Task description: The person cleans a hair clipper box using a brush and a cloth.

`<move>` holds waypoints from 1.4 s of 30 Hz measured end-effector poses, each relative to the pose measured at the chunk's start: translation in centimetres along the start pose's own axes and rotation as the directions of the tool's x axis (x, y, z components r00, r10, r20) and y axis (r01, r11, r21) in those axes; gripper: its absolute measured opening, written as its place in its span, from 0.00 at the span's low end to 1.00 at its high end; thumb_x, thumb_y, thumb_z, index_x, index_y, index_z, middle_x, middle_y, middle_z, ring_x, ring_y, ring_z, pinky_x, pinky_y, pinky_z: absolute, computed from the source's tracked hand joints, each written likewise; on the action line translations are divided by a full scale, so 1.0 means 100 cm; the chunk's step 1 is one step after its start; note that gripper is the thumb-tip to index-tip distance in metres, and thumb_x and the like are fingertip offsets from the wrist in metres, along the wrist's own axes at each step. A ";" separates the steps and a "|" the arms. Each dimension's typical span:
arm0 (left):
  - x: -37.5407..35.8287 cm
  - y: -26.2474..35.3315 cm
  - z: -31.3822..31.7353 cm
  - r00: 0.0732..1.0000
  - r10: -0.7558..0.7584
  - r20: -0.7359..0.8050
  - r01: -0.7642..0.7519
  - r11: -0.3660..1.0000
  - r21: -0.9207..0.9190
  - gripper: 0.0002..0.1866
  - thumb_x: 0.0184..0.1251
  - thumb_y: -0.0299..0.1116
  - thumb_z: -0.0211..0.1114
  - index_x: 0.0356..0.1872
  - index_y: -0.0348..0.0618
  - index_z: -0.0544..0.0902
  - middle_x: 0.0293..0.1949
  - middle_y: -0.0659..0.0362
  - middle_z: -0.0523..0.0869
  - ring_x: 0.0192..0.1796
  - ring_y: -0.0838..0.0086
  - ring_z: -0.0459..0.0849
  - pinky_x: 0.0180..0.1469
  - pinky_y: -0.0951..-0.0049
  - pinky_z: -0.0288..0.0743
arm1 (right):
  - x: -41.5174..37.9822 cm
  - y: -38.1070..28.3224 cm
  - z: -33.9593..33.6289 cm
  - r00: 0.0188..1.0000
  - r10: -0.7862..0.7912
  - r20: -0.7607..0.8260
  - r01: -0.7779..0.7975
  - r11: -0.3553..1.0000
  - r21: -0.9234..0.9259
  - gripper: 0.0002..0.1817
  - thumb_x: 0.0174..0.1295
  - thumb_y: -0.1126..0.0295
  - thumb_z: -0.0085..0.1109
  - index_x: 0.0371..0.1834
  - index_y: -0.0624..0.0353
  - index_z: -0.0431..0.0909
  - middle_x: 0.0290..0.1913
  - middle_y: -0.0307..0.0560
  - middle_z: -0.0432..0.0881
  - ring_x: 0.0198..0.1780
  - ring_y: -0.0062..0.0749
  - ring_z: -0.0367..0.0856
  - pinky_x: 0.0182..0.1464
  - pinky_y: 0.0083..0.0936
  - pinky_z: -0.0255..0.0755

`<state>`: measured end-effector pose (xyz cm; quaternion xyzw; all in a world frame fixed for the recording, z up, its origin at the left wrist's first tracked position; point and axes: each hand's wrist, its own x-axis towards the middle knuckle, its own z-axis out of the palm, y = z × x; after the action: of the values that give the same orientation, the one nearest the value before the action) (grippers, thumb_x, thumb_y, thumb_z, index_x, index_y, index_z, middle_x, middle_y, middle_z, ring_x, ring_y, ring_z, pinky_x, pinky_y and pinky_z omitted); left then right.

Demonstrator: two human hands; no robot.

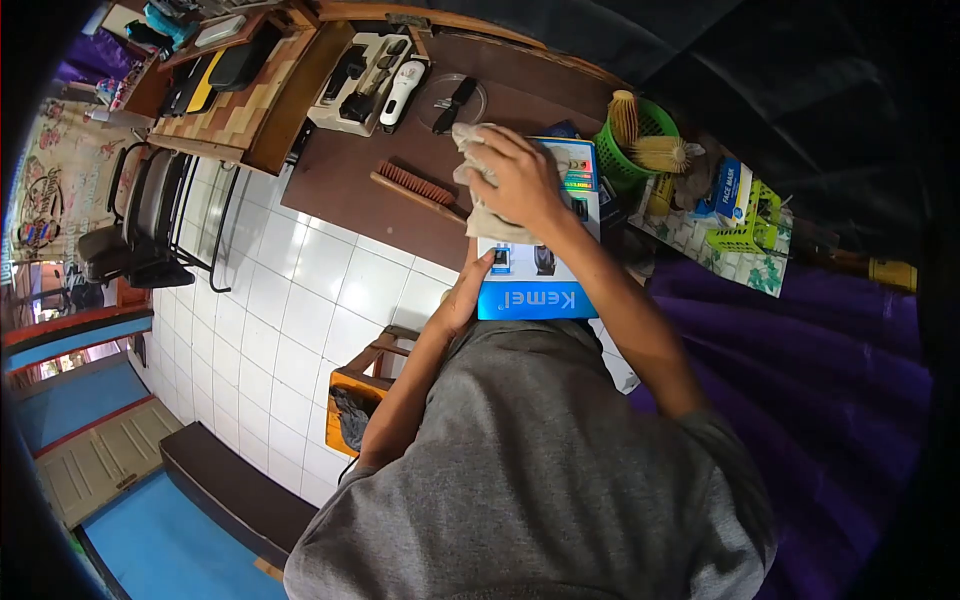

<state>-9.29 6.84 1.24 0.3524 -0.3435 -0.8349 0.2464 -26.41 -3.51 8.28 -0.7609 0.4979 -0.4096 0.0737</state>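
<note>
A blue and white Kemei box (528,302), printed with pictures of hair clippers, is held close in front of my body at the table's near edge. My left hand (466,295) grips its left side, the thumb lying on the printed face. Bunched under my right hand (517,178) is a beige cloth (484,222), pressed against the box's upper left part. The fingers are curled over the cloth and hide some of the box. A wooden brush with reddish bristles (415,184) lies on the table left of the cloth.
On the brown table (335,180) stand a tray of clippers (358,85), a white clipper (403,92) and a clear round lid (470,100) with a black item. A green basket (655,120) holds straw-coloured brushes. Right of it is a face mask box (735,190). A wooden stool (350,400) stands lower left.
</note>
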 end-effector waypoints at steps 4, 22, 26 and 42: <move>0.001 -0.013 -0.011 0.997 0.012 -0.071 -0.007 0.997 0.080 0.39 0.80 0.53 0.44 0.82 0.44 0.45 0.78 0.49 0.58 0.79 0.64 0.55 0.78 0.67 0.50 | -0.008 -0.006 -0.003 0.998 0.064 0.001 -0.064 0.998 -0.018 0.18 0.58 0.67 0.67 0.50 0.62 0.85 0.58 0.52 0.82 0.63 0.48 0.79 0.62 0.40 0.75; -0.002 -0.006 -0.003 0.991 0.093 -0.100 -0.072 0.978 0.194 0.48 0.78 0.69 0.32 0.82 0.41 0.35 0.83 0.47 0.42 0.83 0.61 0.41 0.81 0.64 0.40 | -0.027 0.011 -0.031 0.985 0.128 -0.112 -0.156 0.945 -0.288 0.22 0.62 0.67 0.63 0.59 0.60 0.81 0.61 0.52 0.80 0.60 0.51 0.79 0.64 0.40 0.73; -0.005 -0.015 -0.014 0.985 -0.111 -0.131 0.123 0.988 0.090 0.47 0.78 0.69 0.31 0.82 0.40 0.38 0.83 0.48 0.42 0.83 0.62 0.41 0.81 0.66 0.39 | -0.026 -0.031 0.011 0.993 0.064 -0.096 -0.080 0.980 -0.181 0.18 0.58 0.66 0.65 0.50 0.61 0.84 0.60 0.51 0.80 0.64 0.50 0.77 0.62 0.42 0.75; -0.004 -0.003 -0.008 0.999 0.012 -0.051 -0.004 0.988 0.156 0.46 0.79 0.66 0.38 0.82 0.44 0.37 0.83 0.48 0.40 0.84 0.58 0.39 0.81 0.62 0.40 | -0.045 0.035 -0.040 0.918 0.357 -0.172 -0.395 0.786 -0.476 0.25 0.64 0.58 0.61 0.59 0.63 0.81 0.61 0.66 0.73 0.63 0.59 0.72 0.66 0.47 0.69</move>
<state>-8.49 7.00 0.81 0.3905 -0.4025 -0.7952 0.2304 -32.41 -0.31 6.62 -0.6237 0.7305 -0.2704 -0.0645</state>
